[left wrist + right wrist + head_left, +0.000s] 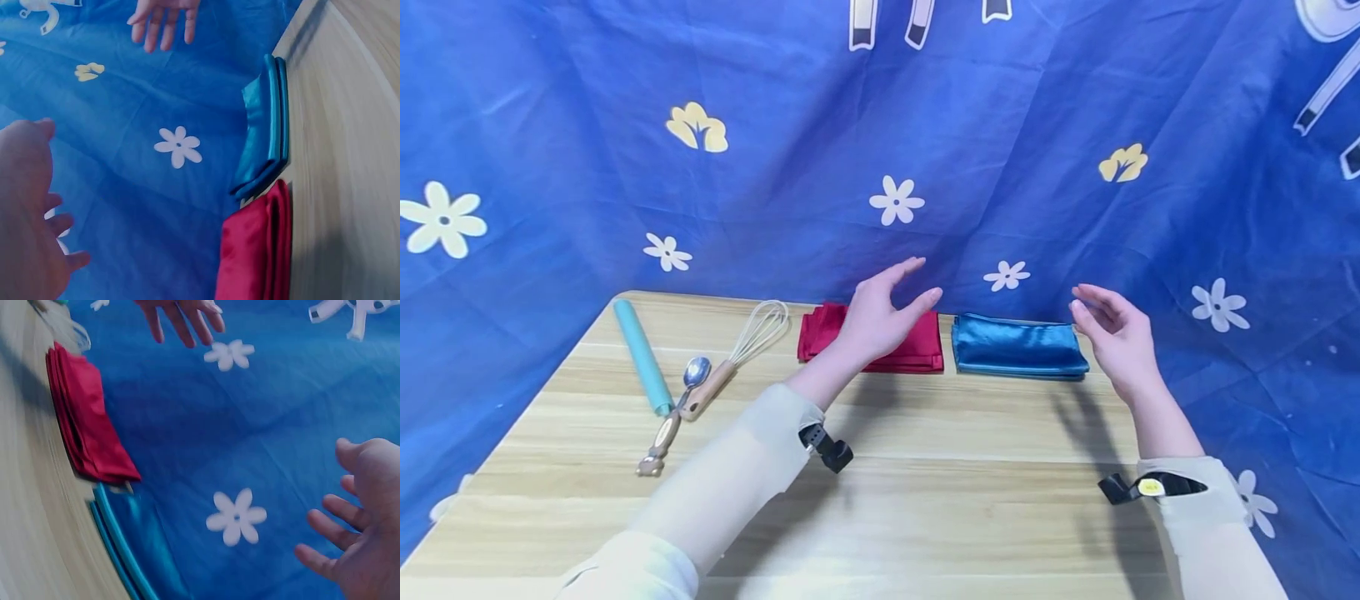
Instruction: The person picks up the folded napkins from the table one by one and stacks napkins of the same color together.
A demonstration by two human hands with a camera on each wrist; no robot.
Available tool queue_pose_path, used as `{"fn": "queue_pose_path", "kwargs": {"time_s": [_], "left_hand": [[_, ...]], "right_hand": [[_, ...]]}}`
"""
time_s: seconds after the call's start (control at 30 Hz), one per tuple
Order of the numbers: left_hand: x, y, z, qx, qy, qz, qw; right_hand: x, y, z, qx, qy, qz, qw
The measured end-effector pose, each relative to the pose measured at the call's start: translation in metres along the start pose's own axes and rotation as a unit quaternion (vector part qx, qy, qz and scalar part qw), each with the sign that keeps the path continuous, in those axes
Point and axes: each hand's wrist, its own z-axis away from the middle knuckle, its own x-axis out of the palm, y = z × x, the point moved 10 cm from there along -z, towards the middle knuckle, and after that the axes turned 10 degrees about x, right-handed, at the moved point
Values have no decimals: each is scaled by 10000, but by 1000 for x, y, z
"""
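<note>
Two folded satin cloths lie side by side at the table's back edge: a red one (917,346) and a teal-blue one (1018,346). Above the red cloth hovers my left hand (880,317), fingers and thumb spread apart, holding nothing; it hides part of that cloth in the head view. My right hand (1120,337) is raised near the right end of the blue cloth, its fingers relaxed and nothing in them. Both wrist views show a gap between the hands and the cloths, the red cloth (87,419) and blue cloth (265,131) staying flat in their folds.
On the table's left side lie a turquoise roll (643,354), a metal spoon (673,417) with an ornate handle, and a whisk (737,354) with a wooden handle. A blue patterned curtain (820,167) hangs right behind the wooden table (970,500).
</note>
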Motion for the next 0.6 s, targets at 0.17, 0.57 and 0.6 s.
{"fn": "queue_pose_path", "kwargs": {"time_s": [0.17,0.57,0.6], "left_hand": [[-22,8,7,166,-120,-447,9988],[-53,10,27,628,-809,-2129,9717],[-54,9,29,673,-878,-2299,9669]], "right_hand": [[19,-19,7,-278,72,965,9949],[67,-36,20,-1080,-403,1948,9740],[71,-35,21,-1086,-451,2114,9703]]}}
